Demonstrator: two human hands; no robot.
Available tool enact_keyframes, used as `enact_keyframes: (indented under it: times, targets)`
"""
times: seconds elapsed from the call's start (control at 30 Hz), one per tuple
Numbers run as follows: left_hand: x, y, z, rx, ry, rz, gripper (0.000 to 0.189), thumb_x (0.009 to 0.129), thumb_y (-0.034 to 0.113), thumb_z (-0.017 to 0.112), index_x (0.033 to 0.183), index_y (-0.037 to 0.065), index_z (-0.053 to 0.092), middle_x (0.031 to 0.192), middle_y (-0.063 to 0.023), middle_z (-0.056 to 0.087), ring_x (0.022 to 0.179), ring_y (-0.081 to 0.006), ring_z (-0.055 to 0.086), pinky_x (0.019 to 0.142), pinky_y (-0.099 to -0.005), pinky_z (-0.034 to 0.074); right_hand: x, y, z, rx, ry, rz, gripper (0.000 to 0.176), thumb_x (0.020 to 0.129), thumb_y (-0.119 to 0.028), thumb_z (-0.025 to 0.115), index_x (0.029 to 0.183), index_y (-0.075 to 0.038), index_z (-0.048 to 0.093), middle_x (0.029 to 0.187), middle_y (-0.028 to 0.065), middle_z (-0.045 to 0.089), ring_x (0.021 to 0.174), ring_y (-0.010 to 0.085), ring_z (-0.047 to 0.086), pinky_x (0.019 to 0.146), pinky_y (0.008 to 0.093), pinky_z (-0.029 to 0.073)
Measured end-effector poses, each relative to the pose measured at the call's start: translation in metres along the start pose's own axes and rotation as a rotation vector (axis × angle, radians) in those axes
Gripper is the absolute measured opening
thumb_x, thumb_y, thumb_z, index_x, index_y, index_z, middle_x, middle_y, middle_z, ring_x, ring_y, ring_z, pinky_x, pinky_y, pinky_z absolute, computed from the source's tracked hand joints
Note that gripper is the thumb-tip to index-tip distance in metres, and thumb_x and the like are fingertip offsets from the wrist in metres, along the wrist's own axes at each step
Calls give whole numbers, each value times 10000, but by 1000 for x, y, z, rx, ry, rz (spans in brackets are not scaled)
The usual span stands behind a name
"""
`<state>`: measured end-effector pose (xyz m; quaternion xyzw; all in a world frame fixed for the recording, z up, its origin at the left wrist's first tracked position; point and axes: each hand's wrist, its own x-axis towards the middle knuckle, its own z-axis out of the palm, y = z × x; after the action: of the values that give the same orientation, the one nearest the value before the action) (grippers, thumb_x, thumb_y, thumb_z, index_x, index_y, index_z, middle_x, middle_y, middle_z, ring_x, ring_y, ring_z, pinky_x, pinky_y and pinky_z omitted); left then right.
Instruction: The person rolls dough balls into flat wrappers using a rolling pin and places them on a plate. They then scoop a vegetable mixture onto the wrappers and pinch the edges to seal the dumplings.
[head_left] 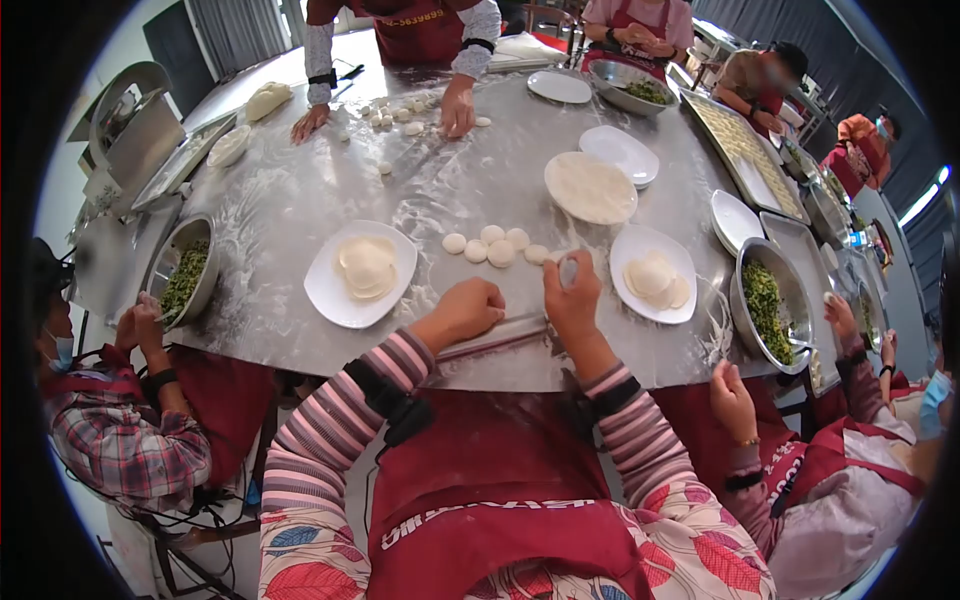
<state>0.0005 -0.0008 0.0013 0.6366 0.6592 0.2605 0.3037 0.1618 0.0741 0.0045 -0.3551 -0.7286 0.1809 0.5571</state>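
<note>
The person's left hand [465,310] is curled into a fist and rests on top of a rolling pin [495,335], which lies flat on the floured steel tabletop [300,200] and runs across towards the other hand. The right hand [572,298] is raised just beside it, its fingertips pinching a small dough disc [568,268] held upright above the tabletop. Just beyond both hands sits a short row of flattened dough pieces [490,246], close together and some touching. Out past the left hand is a white plate [330,295] with a loose stack of rolled wrappers on it; past the right hand a second plate [640,245] holds a similar stack. Farther out from the right hand a round dish [590,187] is covered in flour. Well off to the right of the right hand, at the tabletop's edge, stands a metal bowl [790,290] of chopped green filling, and another bowl [170,255] like it stands far off on the left hand's side. Across the tabletop, a co-worker's two hands [458,110] press down among scattered dough lumps [400,112].
</note>
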Motion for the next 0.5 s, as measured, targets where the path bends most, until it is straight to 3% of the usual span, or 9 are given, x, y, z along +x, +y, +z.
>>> enact_keyframes:
  times: [0.1, 0.13, 0.17, 0.23, 0.3, 0.37, 0.5]
  targets:
    - [5, 0, -4, 59, -55, 19, 166, 706, 123, 637, 812, -4, 622, 722, -136, 630, 665, -227, 613, 616, -327, 472, -15, 3, -11, -17, -23, 51, 208, 734, -78, 659, 852, -20, 497, 679, 167, 566, 604, 373, 572, 525, 404, 439]
    - [4, -8, 1, 33, -4, 11, 166, 679, 161, 632, 768, 21, 634, 743, -154, 632, 709, -291, 616, 660, -363, 478, -29, 1, -24, -36, -9, 45, 208, 736, -78, 655, 858, -20, 496, 679, 173, 566, 605, 373, 573, 525, 405, 441]
    - [0, -10, 2, 31, 3, 17, 166, 679, 161, 632, 768, 21, 634, 743, -154, 632, 709, -291, 616, 660, -363, 478, -35, -1, -30, -52, 7, 39, 209, 739, -79, 652, 864, -20, 495, 680, 180, 566, 606, 373, 574, 525, 405, 442]
    - [-11, -3, 1, -196, -115, -42, 149, 706, 106, 625, 805, -5, 616, 703, -129, 624, 665, -225, 609, 606, -333, 468, -35, -5, -34, -34, 11, 32, 220, 739, -83, 654, 873, -20, 492, 679, 184, 565, 606, 373, 575, 527, 409, 442]
    - [-13, 6, 11, -80, -121, 34, 144, 715, 113, 618, 799, -3, 615, 714, -140, 626, 675, -248, 613, 615, -345, 467, -31, -8, -30, -95, 23, 1, 247, 741, -93, 658, 898, -17, 484, 689, 197, 565, 623, 386, 575, 542, 418, 447]
    - [0, 13, 15, 64, 43, 92, 142, 724, 133, 615, 793, 9, 622, 734, -150, 628, 689, -279, 612, 632, -358, 465, -9, 2, -6, -68, 17, -12, 244, 745, -100, 654, 900, -15, 485, 697, 207, 566, 631, 404, 567, 543, 426, 443]
    - [7, 11, 3, 87, -64, 113, 139, 727, 146, 615, 788, 23, 635, 746, -147, 630, 714, -294, 610, 648, -365, 463, -9, 6, -6, -110, 12, -10, 237, 747, -94, 651, 892, -18, 480, 682, 208, 564, 627, 411, 565, 532, 424, 439]
